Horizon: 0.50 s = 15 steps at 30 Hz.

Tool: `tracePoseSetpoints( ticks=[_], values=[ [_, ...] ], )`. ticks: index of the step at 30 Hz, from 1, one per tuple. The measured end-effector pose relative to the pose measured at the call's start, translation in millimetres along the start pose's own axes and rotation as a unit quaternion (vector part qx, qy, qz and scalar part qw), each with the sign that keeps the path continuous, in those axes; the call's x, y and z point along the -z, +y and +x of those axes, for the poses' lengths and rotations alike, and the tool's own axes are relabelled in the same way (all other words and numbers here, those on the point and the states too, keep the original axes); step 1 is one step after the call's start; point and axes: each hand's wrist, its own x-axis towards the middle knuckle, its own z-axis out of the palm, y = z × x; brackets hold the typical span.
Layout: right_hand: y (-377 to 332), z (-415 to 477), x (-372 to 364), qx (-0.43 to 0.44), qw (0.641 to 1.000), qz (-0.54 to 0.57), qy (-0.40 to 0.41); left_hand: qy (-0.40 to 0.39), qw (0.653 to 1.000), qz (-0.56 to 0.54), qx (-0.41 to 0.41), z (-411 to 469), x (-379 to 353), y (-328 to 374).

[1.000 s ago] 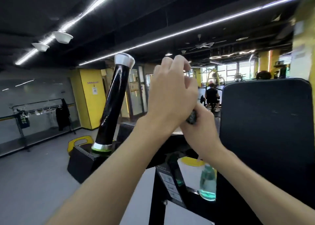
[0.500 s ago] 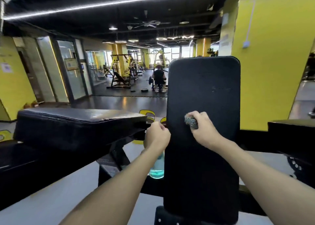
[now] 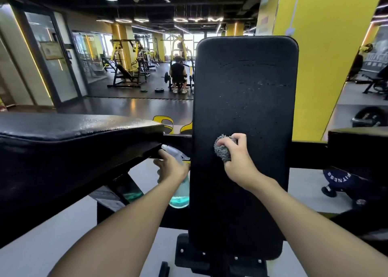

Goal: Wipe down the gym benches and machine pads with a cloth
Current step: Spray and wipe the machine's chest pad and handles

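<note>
A tall black back pad (image 3: 245, 100) stands upright in front of me, with fine spray droplets across its upper half. My right hand (image 3: 237, 157) grips a balled-up grey cloth (image 3: 223, 149) and presses it against the pad's middle. My left hand (image 3: 171, 167) holds a clear spray bottle (image 3: 180, 192) with blue-green liquid just left of the pad's edge, its white nozzle pointing up and left. A long black arm pad (image 3: 73, 127) stretches across the left, also wet on top.
Another black pad (image 3: 357, 142) sits at the right edge. The machine's black frame and base (image 3: 210, 262) lie below. A yellow pillar (image 3: 327, 56) rises behind the pad. A person sits at a machine (image 3: 178, 73) far back on the gym floor.
The view swung down from the ceiling onto the back pad. My left hand dropped from beside the right and now holds the bottle low, left of the pad. The cloth stays on the pad.
</note>
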Motion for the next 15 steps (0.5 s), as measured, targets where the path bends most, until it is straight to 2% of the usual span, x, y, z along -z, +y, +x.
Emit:
tracePoseSetpoints(
  ticks=[2, 7, 12, 15],
  values=[
    [0, 1, -1, -0.003, 1.000, 0.002, 0.003, 0.005, 0.999, -0.033, 0.005, 0, -7, -3],
    [0, 2, 4, -0.013, 0.999, 0.001, -0.035, 0.088, 0.994, -0.043, -0.037, -17, -10, -10],
    [-14, 3, 28, -0.044, 0.995, 0.053, -0.069, 0.127, 0.970, -0.033, -0.207, -45, 9, -12],
    [-23, 2, 50, -0.069, 0.993, 0.095, 0.006, 0.114, 0.942, -0.035, -0.314, -67, 31, 16]
  ],
)
